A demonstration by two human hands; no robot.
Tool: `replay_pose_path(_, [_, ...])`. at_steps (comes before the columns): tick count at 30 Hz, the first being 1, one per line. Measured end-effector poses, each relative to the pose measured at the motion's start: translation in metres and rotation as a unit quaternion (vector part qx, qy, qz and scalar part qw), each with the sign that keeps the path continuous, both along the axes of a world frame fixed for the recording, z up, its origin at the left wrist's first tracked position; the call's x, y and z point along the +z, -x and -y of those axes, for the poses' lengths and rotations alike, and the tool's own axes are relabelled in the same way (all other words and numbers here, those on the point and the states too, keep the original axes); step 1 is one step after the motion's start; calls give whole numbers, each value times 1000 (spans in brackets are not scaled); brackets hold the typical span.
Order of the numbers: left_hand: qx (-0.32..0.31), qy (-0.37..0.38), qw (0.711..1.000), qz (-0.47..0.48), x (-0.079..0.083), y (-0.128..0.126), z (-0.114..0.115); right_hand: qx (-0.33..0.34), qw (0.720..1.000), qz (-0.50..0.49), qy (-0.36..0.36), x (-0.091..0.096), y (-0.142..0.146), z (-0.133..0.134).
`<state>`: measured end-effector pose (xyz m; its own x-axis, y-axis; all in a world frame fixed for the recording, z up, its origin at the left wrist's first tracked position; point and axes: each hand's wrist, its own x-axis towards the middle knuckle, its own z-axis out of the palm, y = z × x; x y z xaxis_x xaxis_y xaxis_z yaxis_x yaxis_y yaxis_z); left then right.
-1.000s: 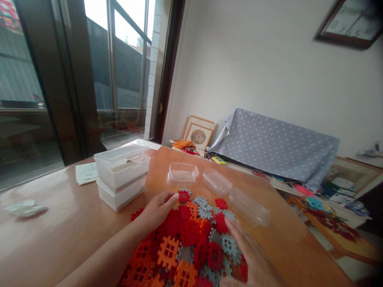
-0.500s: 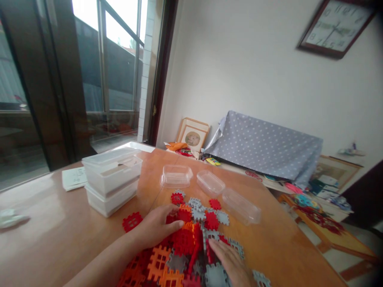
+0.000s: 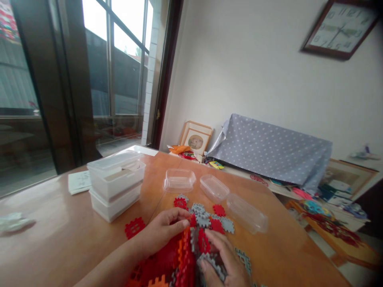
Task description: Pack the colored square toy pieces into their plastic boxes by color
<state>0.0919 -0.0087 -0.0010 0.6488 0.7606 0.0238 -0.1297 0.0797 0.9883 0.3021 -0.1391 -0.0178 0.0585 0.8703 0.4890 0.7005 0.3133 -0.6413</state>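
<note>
Red, orange and grey plastic interlocking tiles with toothed edges lie heaped on the wooden table before me. My left hand [image 3: 166, 231] is closed, thumb and fingers pinching the top of an upright group of red and orange tiles [image 3: 184, 255]. To its right, my right hand [image 3: 224, 259] curls with thumb and fingers around a grey tile [image 3: 214, 266], close by a red tile [image 3: 204, 241]. Just beyond the hands spread flat grey tiles [image 3: 202, 217] and a red tile [image 3: 217, 226]. Another red window-like tile [image 3: 134, 227] lies left of my left wrist. My forearm and hands partly cover the heap.
Two stacked white plastic boxes [image 3: 116, 201] stand at the left beside a paper booklet [image 3: 79, 182]. Clear plastic trays [image 3: 179, 181] sit beyond the tiles, one more tray [image 3: 247, 213] to the right. A crumpled white tissue [image 3: 14, 222] lies far left on the table [image 3: 60, 231].
The upright red and orange tiles have tilted to stand more edge-on. My left hand has shifted slightly right; my right hand's fingers have bent around a grey tile. The view has shifted slightly.
</note>
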Motion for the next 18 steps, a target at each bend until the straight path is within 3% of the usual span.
replay_pose_path(3, [9, 18, 1000, 12, 4, 1, -1, 80, 996, -12, 29, 12, -3, -10])
replay_pose_path(5, [55, -23, 998, -13, 3, 4, -7, 91, 994, -14, 65, 21, -6, -26])
replay_pose_path(8, [178, -131, 971, -95, -5, 9, -20, 24, 990, -40, 133, 33, -9, -66])
replay_pose_path(11, [250, -197, 930, -184, -13, 12, -30, 10, 984, 26, 174, 34, -11, -111])
replay_pose_path(14, [224, -222, 921, -230, -17, 12, -28, 22, 967, 109, 228, 25, -12, -141])
replay_pose_path(18, [171, -239, 927, -234, -16, 7, -19, 47, 947, 156, 276, 7, -10, -150])
